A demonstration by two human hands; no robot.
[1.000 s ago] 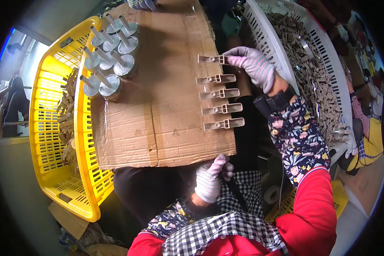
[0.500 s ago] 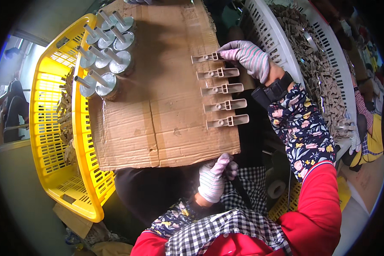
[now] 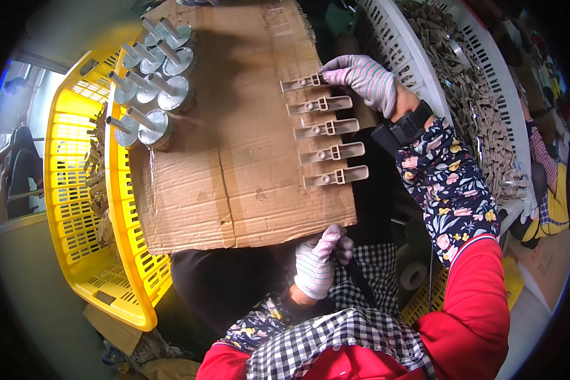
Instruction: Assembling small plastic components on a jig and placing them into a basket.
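Note:
Several long beige plastic pieces, each with a small ring near its middle and a scoop-like end, lie in a column along the right edge of a cardboard sheet (image 3: 259, 202). At the far end of the column, my right hand (image 3: 364, 82), in a striped glove, pinches the outer end of the farthest plastic piece (image 3: 301, 83). The nearest plastic piece (image 3: 337, 177) lies untouched. My left hand (image 3: 315, 269), gloved too, is at the cardboard's near edge with its fingers closed together; whatever it may hold is hidden.
Round metal weights with upright rods (image 3: 155, 128) stand together at the cardboard's far left. A yellow crate (image 3: 117, 221) adjoins its left side. On the right, a white crate (image 3: 424, 69) is full of similar beige pieces. Another person's gloved hand (image 3: 529, 199) is at the far right.
The view has shifted slightly, so the cardboard and pieces appear a little farther left and up. My right hand still pinches the farthest piece, and my left hand has barely moved.

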